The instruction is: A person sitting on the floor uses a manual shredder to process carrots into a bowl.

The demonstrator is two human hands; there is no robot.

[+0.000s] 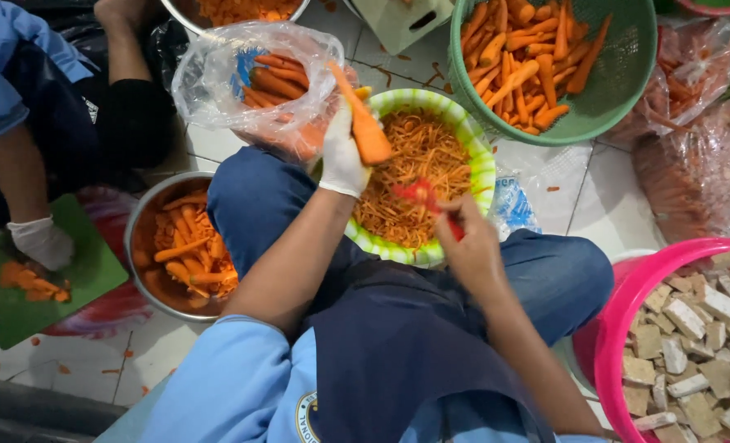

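My left hand (342, 156), in a white glove, grips a peeled carrot (363, 123) tilted over a green-and-white striped bowl (481, 168) full of shredded carrot. My right hand (468, 246), bare, holds a red peeler (427, 199) just below and right of the carrot, over the bowl's shreds. The bowl sits between my knees, which are in blue jeans under a dark apron.
A clear bag of carrots (254, 78) and a green basket of peeled carrots (619, 74) lie beyond the bowl. A metal bowl of carrots (139, 226) is at left. Another person's gloved hand (43, 242) rests on a green cutting board (20, 303). A pink tub of cubes (619, 320) stands right.
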